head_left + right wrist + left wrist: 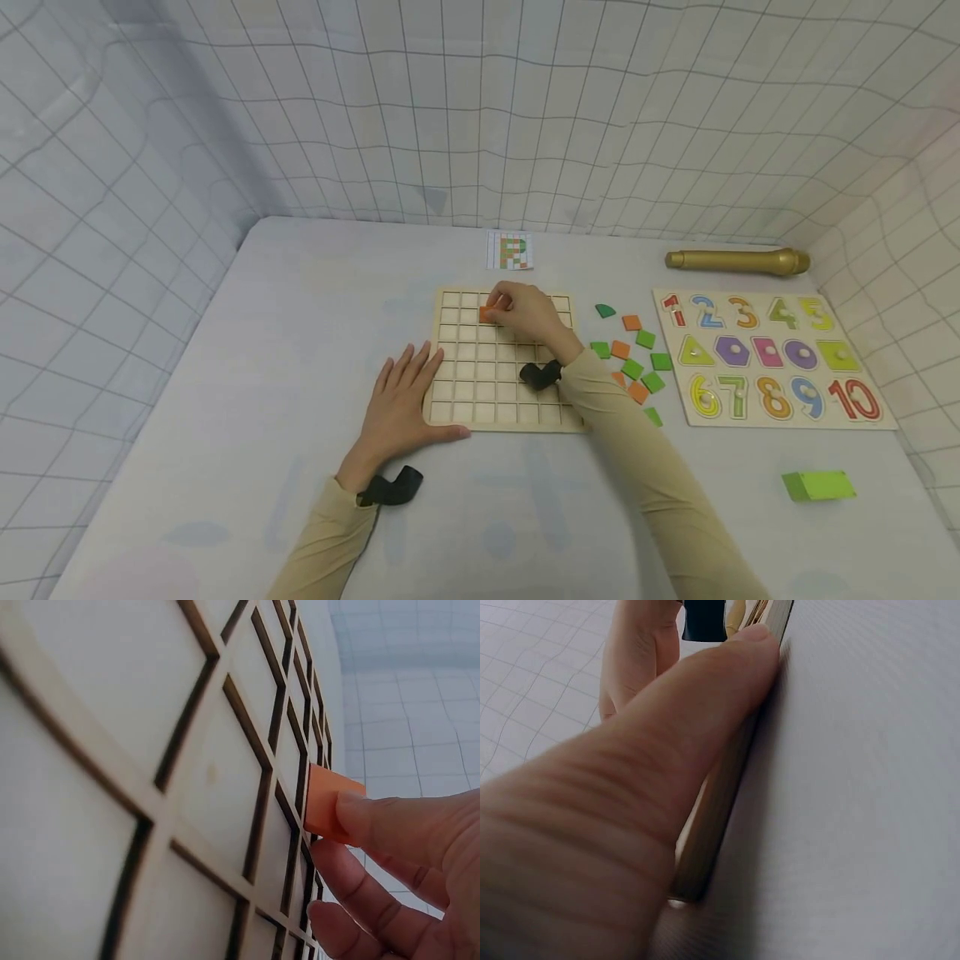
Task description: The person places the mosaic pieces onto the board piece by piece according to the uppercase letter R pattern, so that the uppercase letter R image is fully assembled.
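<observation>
My right hand [527,312] pinches an orange square tile [327,801] between thumb and fingers. In the right wrist view the tile stands tilted, its edge right at the slots of the wooden grid board [465,392]. From the head view this spot lies near the board's far side, left of its middle. My left hand [401,406] lies spread at the board's near left corner. Its thumb [727,667] runs along the near edge, the other fingers along the left side. The visible grid squares hold no tiles; the right hand and forearm hide some of them.
Several loose green and orange tiles [632,368] lie right of the board, partly behind the right sleeve. A pattern card [510,250] lies beyond the board. Farther right are a number puzzle board [772,358], a gold microphone [738,262] and a green block [818,486].
</observation>
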Demonstrator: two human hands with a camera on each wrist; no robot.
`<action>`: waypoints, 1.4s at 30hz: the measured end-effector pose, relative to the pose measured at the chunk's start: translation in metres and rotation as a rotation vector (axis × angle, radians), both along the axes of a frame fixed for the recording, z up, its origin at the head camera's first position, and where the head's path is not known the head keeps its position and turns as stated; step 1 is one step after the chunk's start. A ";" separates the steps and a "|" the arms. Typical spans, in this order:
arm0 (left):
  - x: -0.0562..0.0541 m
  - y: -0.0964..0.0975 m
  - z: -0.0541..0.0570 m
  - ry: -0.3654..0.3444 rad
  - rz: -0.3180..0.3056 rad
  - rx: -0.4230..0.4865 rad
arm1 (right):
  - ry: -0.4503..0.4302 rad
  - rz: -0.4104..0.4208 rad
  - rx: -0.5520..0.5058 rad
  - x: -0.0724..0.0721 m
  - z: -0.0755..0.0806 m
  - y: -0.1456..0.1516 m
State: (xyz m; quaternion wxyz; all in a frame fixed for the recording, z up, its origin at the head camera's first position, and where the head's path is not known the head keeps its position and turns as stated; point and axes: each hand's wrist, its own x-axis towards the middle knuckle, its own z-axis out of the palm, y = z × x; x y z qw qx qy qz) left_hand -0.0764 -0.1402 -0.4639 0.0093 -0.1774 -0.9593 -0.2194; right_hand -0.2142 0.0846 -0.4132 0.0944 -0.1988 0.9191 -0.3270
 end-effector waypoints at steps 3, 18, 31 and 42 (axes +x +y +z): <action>0.000 0.000 -0.001 0.007 -0.002 -0.001 | 0.006 0.000 0.022 0.000 -0.002 -0.001; 0.000 0.000 0.003 0.019 -0.008 -0.001 | 0.034 -0.028 0.137 0.002 -0.002 -0.001; 0.000 0.000 0.002 -0.001 -0.003 -0.005 | 0.067 0.090 0.081 0.005 -0.003 0.008; 0.001 0.000 0.001 0.030 -0.010 0.002 | 0.266 -0.002 -0.166 0.018 0.007 0.043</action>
